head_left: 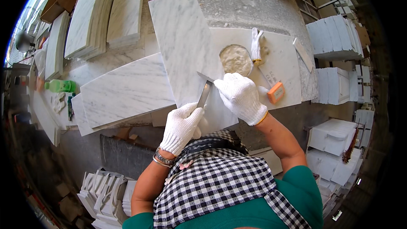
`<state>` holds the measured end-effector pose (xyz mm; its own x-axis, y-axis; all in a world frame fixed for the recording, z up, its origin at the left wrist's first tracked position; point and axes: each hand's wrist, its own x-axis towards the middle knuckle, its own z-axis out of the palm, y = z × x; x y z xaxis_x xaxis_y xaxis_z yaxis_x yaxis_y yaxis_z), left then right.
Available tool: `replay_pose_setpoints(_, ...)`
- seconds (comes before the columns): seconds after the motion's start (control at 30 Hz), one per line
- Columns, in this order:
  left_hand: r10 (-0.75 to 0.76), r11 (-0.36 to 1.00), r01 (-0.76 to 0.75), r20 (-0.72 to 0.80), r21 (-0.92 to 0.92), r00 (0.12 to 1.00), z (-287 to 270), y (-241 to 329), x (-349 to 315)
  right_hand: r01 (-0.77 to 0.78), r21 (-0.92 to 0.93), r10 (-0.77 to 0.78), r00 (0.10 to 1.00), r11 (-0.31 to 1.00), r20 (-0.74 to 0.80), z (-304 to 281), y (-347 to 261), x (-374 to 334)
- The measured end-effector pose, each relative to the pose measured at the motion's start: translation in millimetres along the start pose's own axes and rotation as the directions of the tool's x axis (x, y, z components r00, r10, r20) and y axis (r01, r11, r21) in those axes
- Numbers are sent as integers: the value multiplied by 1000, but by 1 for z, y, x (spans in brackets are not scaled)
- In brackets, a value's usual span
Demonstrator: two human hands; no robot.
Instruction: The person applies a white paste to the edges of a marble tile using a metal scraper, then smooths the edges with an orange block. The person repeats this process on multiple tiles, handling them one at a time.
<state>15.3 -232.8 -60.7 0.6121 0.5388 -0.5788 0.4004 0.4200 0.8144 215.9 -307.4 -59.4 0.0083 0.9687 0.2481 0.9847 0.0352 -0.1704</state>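
Observation:
Both my hands wear white knit gloves. My left hand (183,127) pinches a flat metal scraper blade (204,95) that points up and away from me. My right hand (239,97) is closed round a second, thin metal blade (205,76); its handle is hidden in the fist. The two blades meet or nearly meet, and I cannot tell which. Beneath them lies a long grey-veined white marble slab (182,38). Just beyond my right hand is a round patch of cream-coloured paste (235,59), apparently in a round container.
Another marble slab (127,91) lies to the left. At the right are an empty white glove (256,44), an orange block (276,93) and a narrow white strip (302,54). A green bottle (60,86) lies far left. Slab stacks (87,19) stand behind; white pieces (333,85) fill the right.

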Motion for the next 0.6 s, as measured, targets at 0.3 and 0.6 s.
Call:
replay_pose_setpoints(0.3,-28,1000,29,34,-13,999,-3,2,1,45,3,-45,999,999,-9,-1,-10,-4)
replay_pose_setpoints(0.6,-50,981,69,111,-180,993,-16,-8,7,-22,138,20,1000,990,16,-4,-18,-11)
